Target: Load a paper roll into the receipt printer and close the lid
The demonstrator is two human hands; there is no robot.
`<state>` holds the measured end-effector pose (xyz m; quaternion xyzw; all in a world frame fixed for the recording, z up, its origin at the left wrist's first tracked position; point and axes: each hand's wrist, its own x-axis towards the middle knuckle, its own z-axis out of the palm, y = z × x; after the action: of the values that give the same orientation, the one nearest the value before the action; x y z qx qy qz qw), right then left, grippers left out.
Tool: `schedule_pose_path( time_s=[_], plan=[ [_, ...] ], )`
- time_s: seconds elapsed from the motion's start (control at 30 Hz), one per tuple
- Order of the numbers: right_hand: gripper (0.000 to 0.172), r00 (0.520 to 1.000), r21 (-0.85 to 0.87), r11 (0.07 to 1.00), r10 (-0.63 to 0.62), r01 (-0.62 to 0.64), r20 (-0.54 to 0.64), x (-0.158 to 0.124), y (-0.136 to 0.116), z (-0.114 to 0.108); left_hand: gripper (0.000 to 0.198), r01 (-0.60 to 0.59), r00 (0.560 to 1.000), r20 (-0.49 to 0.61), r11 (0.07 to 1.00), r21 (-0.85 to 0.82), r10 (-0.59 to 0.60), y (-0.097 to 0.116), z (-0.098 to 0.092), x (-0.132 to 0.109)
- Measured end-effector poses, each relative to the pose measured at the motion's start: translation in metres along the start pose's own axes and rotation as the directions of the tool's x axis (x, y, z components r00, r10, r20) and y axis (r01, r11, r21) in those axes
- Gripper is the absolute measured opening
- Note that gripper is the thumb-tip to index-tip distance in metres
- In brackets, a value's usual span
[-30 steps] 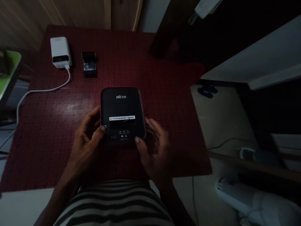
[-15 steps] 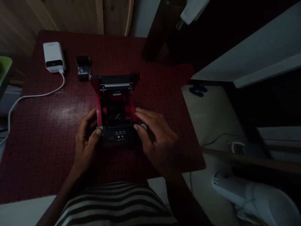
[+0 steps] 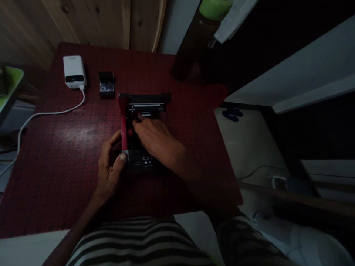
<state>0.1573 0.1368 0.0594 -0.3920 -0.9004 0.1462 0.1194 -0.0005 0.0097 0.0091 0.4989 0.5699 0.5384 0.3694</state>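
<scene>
A red and black label printer [image 3: 124, 136] lies on the dark red table with its lid [image 3: 149, 99] raised and a black button panel on its near side. My left hand [image 3: 109, 166] grips its left side, the thumb on the near left corner and the fingers along the red wall. My right hand [image 3: 155, 136] reaches over the open bay, fingers close together and bent at the underside of the lid. What those fingertips touch or hold is hidden. A small black glossy piece [image 3: 106, 85] sits beyond the printer's left side, apart from both hands.
A white power bank [image 3: 74, 72] with a plugged-in white cable [image 3: 55, 112] stands at the table's far left. A tall dark bottle with a green cap [image 3: 215, 9] rises at the back right. Slippers [image 3: 231, 114] lie on the floor right of the table [image 3: 83, 192].
My right hand has left the printer's right side and moved inward and away from me, into the open bay by the lid. My left hand keeps its grip. The view has shifted slightly.
</scene>
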Motion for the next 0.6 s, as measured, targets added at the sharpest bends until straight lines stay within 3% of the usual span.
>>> schedule_pose_path(
  time_s=[0.2,0.33,0.4,0.5,0.6],
  plan=[
    [0.041,0.958,-0.113,0.985,0.155,-0.131,0.242,0.005,-0.023,-0.034,0.056,-0.031,1.000,0.003,0.999,-0.013,0.031,-0.005,0.001,0.000],
    [0.037,0.945,-0.174,0.973,0.195,-0.152,0.263,-0.007,-0.041,-0.054,0.055,-0.075,0.997,0.000,0.997,-0.013,0.075,-0.010,0.000,0.000],
    [0.030,0.967,-0.125,0.979,0.180,-0.158,0.181,-0.022,-0.040,-0.061,0.054,-0.073,0.997,0.003,0.997,-0.011,0.073,-0.010,-0.001,0.000],
    [0.020,0.989,0.069,0.993,0.107,-0.101,-0.102,-0.050,-0.021,-0.070,0.054,-0.064,0.998,0.013,0.998,-0.013,0.064,-0.008,-0.001,-0.001],
    [0.021,0.916,0.296,0.952,0.180,-0.071,-0.359,-0.072,0.019,-0.070,0.056,-0.052,0.999,0.004,0.999,0.001,0.052,-0.006,-0.001,-0.002]
  ],
)
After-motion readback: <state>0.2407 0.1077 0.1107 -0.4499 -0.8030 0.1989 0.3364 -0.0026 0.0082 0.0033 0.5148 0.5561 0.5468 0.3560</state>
